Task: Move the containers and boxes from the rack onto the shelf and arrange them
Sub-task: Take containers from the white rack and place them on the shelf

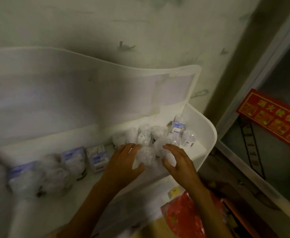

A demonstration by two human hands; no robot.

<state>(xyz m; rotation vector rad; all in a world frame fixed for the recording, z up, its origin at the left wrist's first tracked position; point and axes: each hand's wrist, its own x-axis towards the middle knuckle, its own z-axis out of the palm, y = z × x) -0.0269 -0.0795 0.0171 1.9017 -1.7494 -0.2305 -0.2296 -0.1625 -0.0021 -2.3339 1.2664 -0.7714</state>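
A white plastic shelf [207, 134] hangs on the wall and holds several clear round containers [145, 136] on its right half and several boxes with blue-white labels [98, 157] on its left half. My left hand [123, 162] and my right hand [177, 160] flank one clear round container [146, 154] at the front of the cluster. The left fingers are stretched toward it and the thumb lies by its lower left side. The right hand is spread with curved fingers just right of it, near a second clear container [161, 145]. Neither hand plainly grips anything.
The frame is dim and blurred. The shelf's tall curved back panel [72, 93] rises against patterned wallpaper. Below the shelf on the right lie a red bag [183, 213] and a small yellow box [174, 192]. A red banner [271, 117] hangs on the glass panel at the right.
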